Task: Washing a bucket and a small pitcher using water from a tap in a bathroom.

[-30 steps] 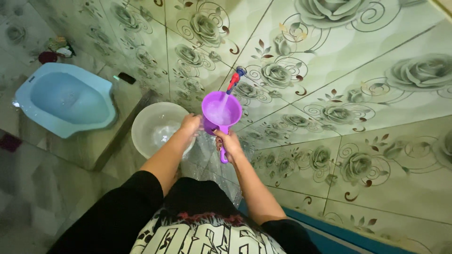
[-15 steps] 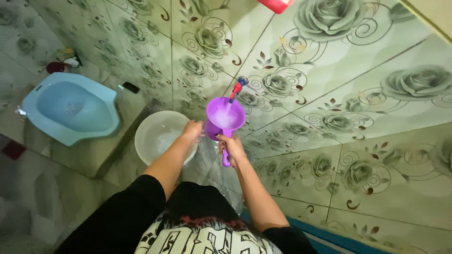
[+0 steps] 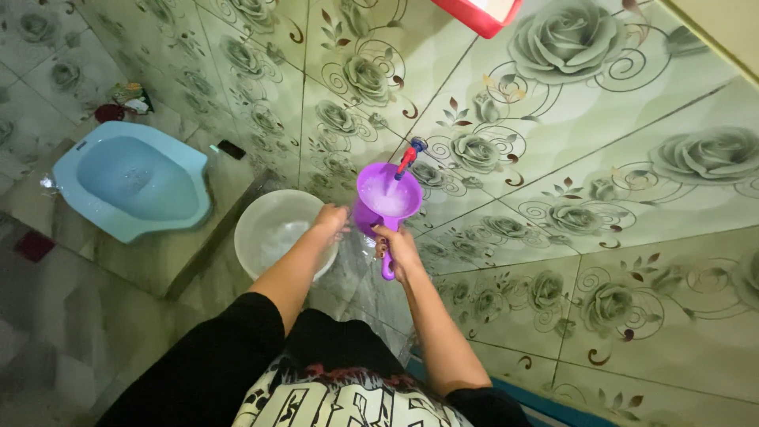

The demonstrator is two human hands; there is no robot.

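Purple dipper held under running tap

Dipper orientation: the purple plastic water dipper (image 3: 387,198) sits mouth-up beneath the small red-and-blue tap (image 3: 409,156) on the rose-patterned wall tiles (image 3: 601,134), with water running into it. Its long axis runs from the round bowl down along the handle, which points back toward the person.

Grip: the right hand (image 3: 399,249) is wrapped closed around the handle, the handle's lower tip showing below the fingers. The left hand (image 3: 330,218) rests against the bowl's left side, fingers curled on it (how firmly it presses cannot be told).

Surroundings: a white round basin (image 3: 273,229) stands on the floor just left of the dipper, partly under the left forearm. A light blue squat toilet pan (image 3: 130,178) lies well apart to the left on a raised step. A red container (image 3: 482,12) hangs at the top edge, above the tap. Open wall lies to the right of the dipper.
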